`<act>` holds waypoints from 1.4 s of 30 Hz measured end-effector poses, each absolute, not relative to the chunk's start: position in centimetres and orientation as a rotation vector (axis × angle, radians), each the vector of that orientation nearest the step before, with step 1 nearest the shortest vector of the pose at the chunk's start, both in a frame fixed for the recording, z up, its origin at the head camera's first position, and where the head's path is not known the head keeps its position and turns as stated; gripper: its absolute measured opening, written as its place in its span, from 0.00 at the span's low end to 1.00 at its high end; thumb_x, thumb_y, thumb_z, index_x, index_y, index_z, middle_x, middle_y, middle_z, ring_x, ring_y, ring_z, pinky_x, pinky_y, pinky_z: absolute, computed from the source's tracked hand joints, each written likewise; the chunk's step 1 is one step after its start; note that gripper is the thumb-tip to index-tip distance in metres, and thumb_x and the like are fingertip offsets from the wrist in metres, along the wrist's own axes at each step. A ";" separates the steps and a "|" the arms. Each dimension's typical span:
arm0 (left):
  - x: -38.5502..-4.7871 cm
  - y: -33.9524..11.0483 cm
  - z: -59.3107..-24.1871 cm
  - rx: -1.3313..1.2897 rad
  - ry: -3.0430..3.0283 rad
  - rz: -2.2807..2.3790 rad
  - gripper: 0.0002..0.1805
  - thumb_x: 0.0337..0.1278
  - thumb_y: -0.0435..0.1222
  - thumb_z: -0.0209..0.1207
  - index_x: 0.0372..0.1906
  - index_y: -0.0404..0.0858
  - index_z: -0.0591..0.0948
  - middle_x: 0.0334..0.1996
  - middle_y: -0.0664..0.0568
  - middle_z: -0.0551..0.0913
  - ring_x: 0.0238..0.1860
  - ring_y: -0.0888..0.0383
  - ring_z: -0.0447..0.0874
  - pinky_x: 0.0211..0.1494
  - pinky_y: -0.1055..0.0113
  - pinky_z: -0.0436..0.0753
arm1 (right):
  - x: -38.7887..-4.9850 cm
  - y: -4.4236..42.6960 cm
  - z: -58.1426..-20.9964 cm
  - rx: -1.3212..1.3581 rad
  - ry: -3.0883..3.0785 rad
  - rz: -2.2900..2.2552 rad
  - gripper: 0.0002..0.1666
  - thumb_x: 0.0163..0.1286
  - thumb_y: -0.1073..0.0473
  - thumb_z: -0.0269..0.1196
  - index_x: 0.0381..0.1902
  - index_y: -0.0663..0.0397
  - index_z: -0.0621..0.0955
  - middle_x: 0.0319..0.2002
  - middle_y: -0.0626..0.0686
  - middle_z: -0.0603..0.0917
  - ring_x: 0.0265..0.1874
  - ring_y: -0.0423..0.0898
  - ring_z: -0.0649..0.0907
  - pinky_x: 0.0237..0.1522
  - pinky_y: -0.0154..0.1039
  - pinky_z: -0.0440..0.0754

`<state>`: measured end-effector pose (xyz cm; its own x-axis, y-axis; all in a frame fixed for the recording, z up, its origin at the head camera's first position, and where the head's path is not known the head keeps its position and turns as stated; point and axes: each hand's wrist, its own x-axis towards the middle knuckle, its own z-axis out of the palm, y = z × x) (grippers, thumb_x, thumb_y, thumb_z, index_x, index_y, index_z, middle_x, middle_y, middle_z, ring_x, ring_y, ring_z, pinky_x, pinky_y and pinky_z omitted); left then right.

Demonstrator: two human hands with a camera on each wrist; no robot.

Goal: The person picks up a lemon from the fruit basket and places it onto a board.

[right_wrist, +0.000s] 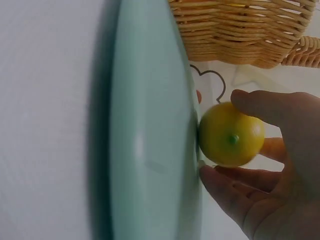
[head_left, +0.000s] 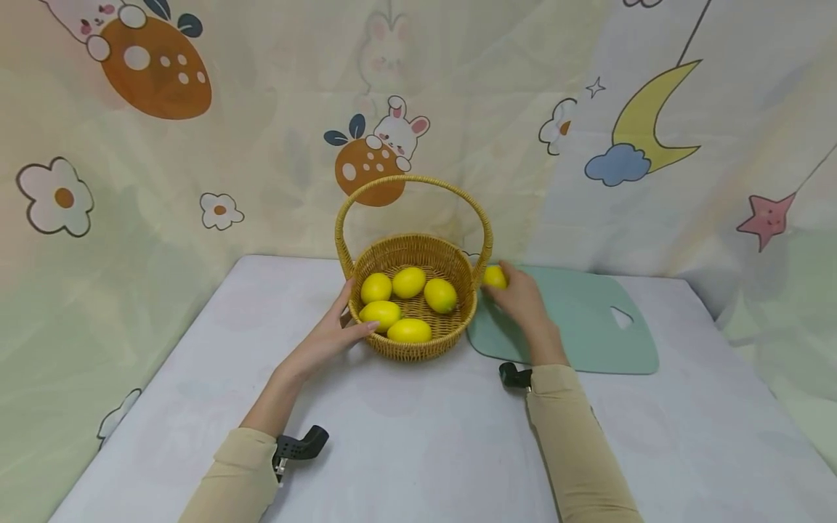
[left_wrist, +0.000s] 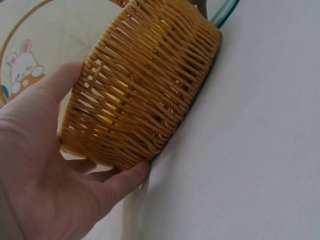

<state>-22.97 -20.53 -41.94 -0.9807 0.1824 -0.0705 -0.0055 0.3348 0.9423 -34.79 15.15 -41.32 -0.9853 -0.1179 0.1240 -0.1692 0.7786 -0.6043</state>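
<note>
There are six lemons: five in one basket [head_left: 410, 351] and a sixth, the held lemon [right_wrist: 231, 134], at the right hand [head_left: 526, 309]. One round wicker basket stands on the table [head_left: 405, 443], its single arched handle [head_left: 415, 179] upright above it. Inside, three lemons lie toward the back, at left [head_left: 376, 288], middle [head_left: 409, 282] and right [head_left: 441, 296], and two lie nearer the front rim, one at left [head_left: 380, 313] and one in the middle [head_left: 410, 331]; some woven floor shows between them and at the right. One pale green board [head_left: 588, 327] with one cutout lies just beside the basket, on its right; whether they touch I cannot tell. The left hand [head_left: 330, 335] grips the basket's left side, thumb at the rim and the other fingers against the outer wall. The right hand's thumb and fingers are curved round the held lemon, spread about as wide as the fruit, at the board's far left part, near the basket; it appears to touch the board. Two black wrist devices, left [head_left: 304, 443] and right [head_left: 515, 376], sit by two tan sleeves [head_left: 582, 443].
</note>
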 end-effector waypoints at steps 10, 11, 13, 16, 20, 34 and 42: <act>-23.0 -20.3 -41.8 0.139 2.436 1.703 0.57 0.54 0.62 0.65 0.76 0.72 0.35 0.80 0.65 0.31 0.81 0.42 0.38 0.78 0.37 0.48 | -34.3 15.1 -40.7 0.269 -2.917 0.956 0.37 0.69 0.46 0.60 0.72 0.51 0.68 0.51 0.58 0.81 0.43 0.54 0.76 0.44 0.46 0.74; -23.0 -20.3 -41.8 0.141 2.434 1.704 0.57 0.54 0.61 0.65 0.76 0.72 0.35 0.80 0.65 0.31 0.81 0.42 0.38 0.78 0.37 0.49 | -34.2 15.2 -40.6 0.269 -2.920 0.952 0.37 0.69 0.46 0.60 0.72 0.51 0.68 0.51 0.58 0.81 0.43 0.54 0.76 0.44 0.46 0.74; -23.0 -20.3 -41.9 0.144 2.435 1.703 0.57 0.54 0.62 0.65 0.76 0.72 0.35 0.80 0.65 0.31 0.81 0.42 0.39 0.78 0.37 0.49 | -34.1 15.3 -40.5 0.264 -2.929 0.955 0.37 0.69 0.46 0.60 0.73 0.51 0.67 0.54 0.60 0.80 0.45 0.55 0.77 0.46 0.48 0.76; -23.0 -20.3 -42.0 0.153 2.435 1.702 0.57 0.54 0.62 0.64 0.76 0.72 0.35 0.80 0.65 0.31 0.81 0.42 0.38 0.78 0.36 0.48 | -34.0 15.5 -40.1 0.249 -2.942 0.946 0.40 0.69 0.45 0.60 0.74 0.53 0.66 0.62 0.62 0.77 0.53 0.59 0.77 0.54 0.55 0.77; -23.0 -20.3 -42.0 0.157 2.434 1.703 0.56 0.56 0.60 0.64 0.76 0.72 0.35 0.80 0.66 0.31 0.81 0.43 0.37 0.78 0.35 0.48 | -33.7 15.8 -39.2 0.226 -2.955 0.935 0.42 0.70 0.44 0.60 0.76 0.54 0.63 0.70 0.64 0.71 0.66 0.64 0.72 0.66 0.62 0.72; -22.9 -20.4 -41.8 0.160 2.431 1.706 0.56 0.57 0.59 0.64 0.76 0.71 0.35 0.80 0.67 0.31 0.82 0.44 0.37 0.78 0.36 0.47 | -32.4 17.4 -35.8 0.270 -2.952 0.993 0.44 0.72 0.43 0.59 0.79 0.49 0.58 0.75 0.63 0.64 0.71 0.65 0.67 0.66 0.65 0.71; -22.9 -20.4 -41.9 0.170 2.447 1.701 0.56 0.56 0.61 0.63 0.77 0.71 0.34 0.80 0.65 0.30 0.81 0.41 0.38 0.78 0.35 0.49 | -30.8 17.6 -33.2 0.312 -2.919 0.961 0.43 0.72 0.41 0.59 0.79 0.46 0.58 0.74 0.64 0.65 0.71 0.65 0.67 0.64 0.65 0.72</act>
<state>-22.88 -20.44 -41.88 -0.9813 0.1816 -0.0637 0.0036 0.3481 0.9374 -30.76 17.58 -33.16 -0.9781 -0.1745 0.1130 -0.2075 0.7860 -0.5823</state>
